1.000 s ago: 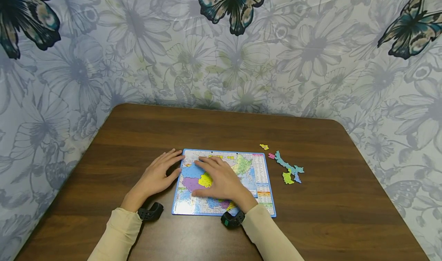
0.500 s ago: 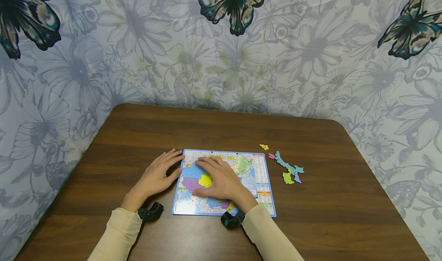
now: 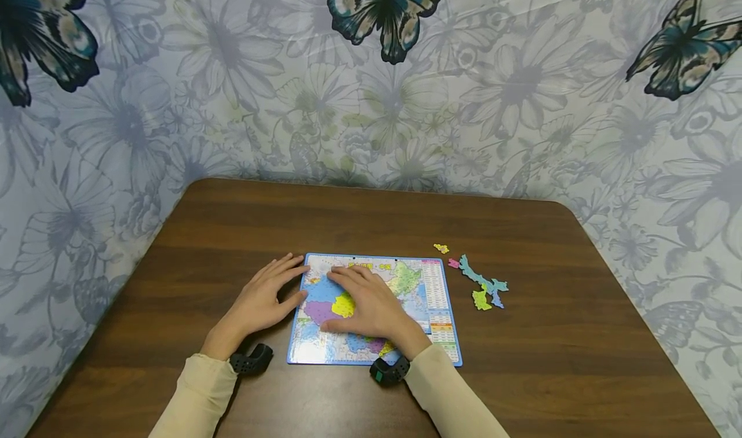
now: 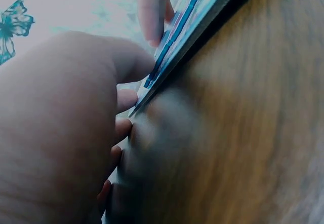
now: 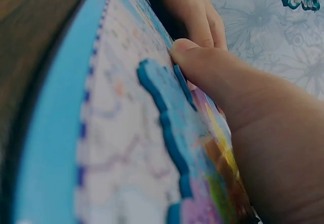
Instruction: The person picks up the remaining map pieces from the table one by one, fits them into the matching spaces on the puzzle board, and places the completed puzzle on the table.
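Observation:
A map puzzle board (image 3: 315,353) with a blue border lies flat on the table. My left hand (image 3: 257,306) rests at its left edge, fingers stretched out. In the left wrist view the thumb (image 4: 134,62) touches the board's edge. My right hand (image 3: 373,306) lies spread over the middle of the map, covering part of it. Purple (image 3: 321,312) and yellow (image 3: 343,305) map pieces show beside it. The right wrist view has the thumb (image 5: 212,67) down near a raised blue piece (image 5: 162,89). Neither hand grips a piece; what lies beneath the right palm is hidden.
Several loose pieces lie right of the board: a small yellow one (image 3: 441,248), a pink one (image 3: 453,263), a long blue one (image 3: 472,272) and a green one (image 3: 481,300). The brown table (image 3: 568,335) meets a floral backdrop (image 3: 522,84) behind.
The head view has shifted slightly, moving the whole scene a few pixels. Both hands keep practically the same place and pose on the board.

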Motion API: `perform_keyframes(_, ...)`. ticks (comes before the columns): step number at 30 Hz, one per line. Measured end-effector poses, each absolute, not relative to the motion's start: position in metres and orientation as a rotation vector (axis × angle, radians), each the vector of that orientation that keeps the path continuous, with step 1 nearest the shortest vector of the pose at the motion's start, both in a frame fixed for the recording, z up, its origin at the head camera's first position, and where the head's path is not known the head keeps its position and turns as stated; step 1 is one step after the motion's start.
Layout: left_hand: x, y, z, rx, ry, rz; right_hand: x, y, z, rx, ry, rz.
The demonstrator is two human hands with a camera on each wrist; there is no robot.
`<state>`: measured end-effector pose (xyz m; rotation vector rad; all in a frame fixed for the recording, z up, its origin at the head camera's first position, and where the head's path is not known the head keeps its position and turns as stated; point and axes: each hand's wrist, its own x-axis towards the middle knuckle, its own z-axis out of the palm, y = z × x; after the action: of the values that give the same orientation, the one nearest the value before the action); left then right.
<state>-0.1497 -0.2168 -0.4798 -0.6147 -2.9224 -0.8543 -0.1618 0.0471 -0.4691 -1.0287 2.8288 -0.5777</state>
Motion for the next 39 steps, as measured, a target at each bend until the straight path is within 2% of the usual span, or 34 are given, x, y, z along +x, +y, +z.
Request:
perform_keyframes(6, -0.149, -0.217, -0.482, -0.619, -2.902, -0.851, -0.162, 0.052, -0.465, -1.067, 2.778, -0.701)
perform_keyframes(19, -0.150, -0.215, -0.482, -0.626, -2.909, -0.875, -0.169, 0.084, -0.443, -0.967, 2.713, -1.040)
perform_keyframes(39, -0.153, -0.219, -0.480, -0.608, -2.930, -0.874, -0.168, 0.103, -0.395, -1.030, 2.719, -1.096)
